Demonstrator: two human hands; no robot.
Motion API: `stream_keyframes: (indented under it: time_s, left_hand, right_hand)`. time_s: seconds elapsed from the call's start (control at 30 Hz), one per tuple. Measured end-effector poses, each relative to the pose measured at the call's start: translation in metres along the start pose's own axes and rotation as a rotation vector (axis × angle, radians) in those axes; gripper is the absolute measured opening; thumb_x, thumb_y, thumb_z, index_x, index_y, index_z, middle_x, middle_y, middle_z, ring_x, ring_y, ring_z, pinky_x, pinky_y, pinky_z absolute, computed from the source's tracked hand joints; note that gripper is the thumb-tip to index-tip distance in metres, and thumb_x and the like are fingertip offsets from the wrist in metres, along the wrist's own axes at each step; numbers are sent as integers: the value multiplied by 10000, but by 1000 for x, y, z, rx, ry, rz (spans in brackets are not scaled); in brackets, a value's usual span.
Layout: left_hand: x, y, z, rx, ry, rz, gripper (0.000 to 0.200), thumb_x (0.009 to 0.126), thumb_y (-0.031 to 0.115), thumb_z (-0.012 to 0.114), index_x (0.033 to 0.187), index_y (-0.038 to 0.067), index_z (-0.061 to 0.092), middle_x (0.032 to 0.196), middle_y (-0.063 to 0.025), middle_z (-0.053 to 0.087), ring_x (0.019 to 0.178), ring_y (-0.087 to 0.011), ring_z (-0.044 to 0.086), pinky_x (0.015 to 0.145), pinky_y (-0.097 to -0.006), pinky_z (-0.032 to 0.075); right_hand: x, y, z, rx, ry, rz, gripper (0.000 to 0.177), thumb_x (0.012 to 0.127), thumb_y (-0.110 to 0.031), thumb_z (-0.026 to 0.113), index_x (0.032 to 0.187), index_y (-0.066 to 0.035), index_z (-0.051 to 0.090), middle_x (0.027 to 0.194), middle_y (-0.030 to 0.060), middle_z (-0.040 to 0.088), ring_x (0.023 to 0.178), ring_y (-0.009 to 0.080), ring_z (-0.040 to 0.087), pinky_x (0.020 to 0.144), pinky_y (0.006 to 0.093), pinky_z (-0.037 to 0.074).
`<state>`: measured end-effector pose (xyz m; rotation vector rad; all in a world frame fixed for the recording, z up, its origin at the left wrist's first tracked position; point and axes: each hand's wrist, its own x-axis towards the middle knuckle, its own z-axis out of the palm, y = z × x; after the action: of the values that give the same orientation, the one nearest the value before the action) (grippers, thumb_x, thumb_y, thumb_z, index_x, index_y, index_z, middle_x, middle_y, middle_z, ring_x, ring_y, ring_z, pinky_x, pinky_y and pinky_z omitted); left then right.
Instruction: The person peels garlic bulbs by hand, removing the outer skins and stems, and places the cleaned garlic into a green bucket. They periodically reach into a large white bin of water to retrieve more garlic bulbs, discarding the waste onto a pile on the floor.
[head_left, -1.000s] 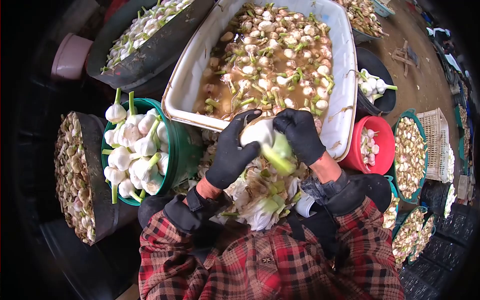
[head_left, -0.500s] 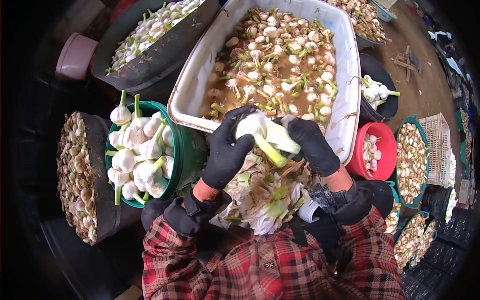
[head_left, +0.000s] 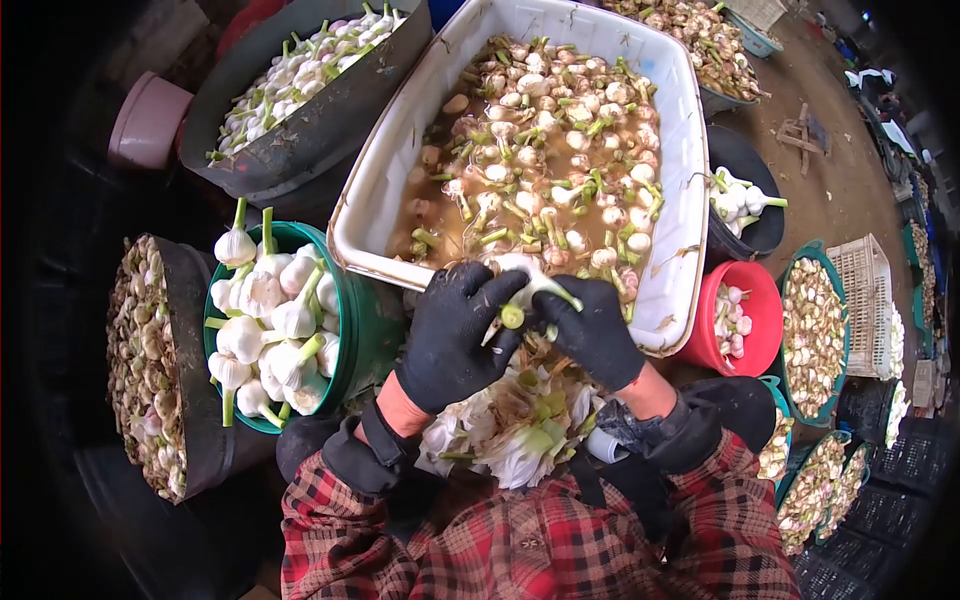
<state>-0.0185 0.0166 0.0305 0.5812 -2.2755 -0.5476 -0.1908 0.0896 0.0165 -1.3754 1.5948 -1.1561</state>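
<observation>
Both hands wear black gloves and meet over the near edge of a white tub (head_left: 375,225) of brown water with garlic bulbs in it. My left hand (head_left: 460,330) has its fingers wrapped round a garlic bulb (head_left: 520,268), whose cut green stem end points toward me. From the right, my right hand (head_left: 590,325) pinches a green-white strip of the same garlic's stem or skin. Below the hands lies a heap of peeled skins and leaves (head_left: 525,425) on my lap.
To the left stand a green bucket (head_left: 370,330) of clean white garlic and dark containers of bulbs. A red bucket (head_left: 765,315), a black basin (head_left: 765,170), green baskets and a cream crate (head_left: 860,300) are at the right. A pink bucket (head_left: 148,120) sits upper left.
The garlic has been turned and sits deeper in my left hand. The fingers of my right hand have closed in on its stem side. The surroundings have shifted slightly with the camera.
</observation>
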Motion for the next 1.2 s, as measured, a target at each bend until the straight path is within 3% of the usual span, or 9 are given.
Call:
stream_keyframes:
  time_s: [0.2,0.47,0.53,0.8,0.87,0.93,1.0,1.1,1.2]
  left_hand:
    - [-3,-3,-6,-500,270,-588,162,909,133,576,854,-10,628,655,-21,564,633,-85,516,586,-245,406]
    - [-7,-43,-12,-651,463,-947,290,900,244,590,832,-34,641,669,-34,588,588,-96,520,532,-271,406]
    - [-12,-40,-12,-316,394,-637,287,887,235,597,816,-38,644,672,-41,601,586,-102,529,536,-278,413]
    - [-22,-54,-3,-243,402,-614,257,869,215,599,805,-25,661,622,-54,581,559,-127,535,519,-310,415]
    - [-33,-74,-7,636,134,-258,312,756,75,658,1059,17,613,713,-125,600,637,-262,599,547,-352,446]
    - [-22,-107,-23,420,164,-812,310,776,53,637,1082,17,600,718,-100,595,626,-210,575,521,-343,435]
    - [-23,-101,-37,-413,610,-838,236,841,74,620,1069,18,592,701,-48,579,612,-142,540,503,-313,426]
    - [0,-47,-14,-633,789,-793,245,912,252,621,820,26,624,630,30,524,519,-59,460,471,-216,347]
    - [2,0,-8,-484,474,-826,248,913,266,630,893,19,643,670,4,575,545,-54,495,497,-211,387]
  right_hand:
    - [-15,-16,4,-44,16,-204,235,856,-163,651,914,64,639,700,191,629,591,272,620,594,373,465]
    - [-45,-24,18,-132,-192,-488,197,779,-44,688,954,20,622,818,198,625,686,396,613,573,410,489]
    - [-47,-26,15,-193,-229,-498,200,773,-29,681,957,15,617,820,192,620,682,394,610,568,410,484]
    - [-61,-30,18,-188,-173,-488,179,757,-19,666,922,11,603,725,160,581,613,362,589,526,420,460]
    - [-74,-9,17,-147,-325,-567,225,716,-33,613,937,9,604,716,124,561,596,316,585,522,398,473]
    - [-99,-27,22,-150,-534,-681,297,726,-98,626,1012,-19,617,876,122,624,702,282,634,577,389,508]
    - [-114,-12,27,-405,-639,-627,372,707,-134,620,1069,-52,596,894,112,580,731,272,610,588,390,500]
    - [-92,-26,2,-752,-616,-393,483,724,-181,660,1186,-102,544,1054,122,542,890,305,569,737,412,489]
    - [-73,-54,-25,-772,-284,-315,624,722,-202,700,1287,-84,465,1200,160,485,959,343,560,792,431,485]
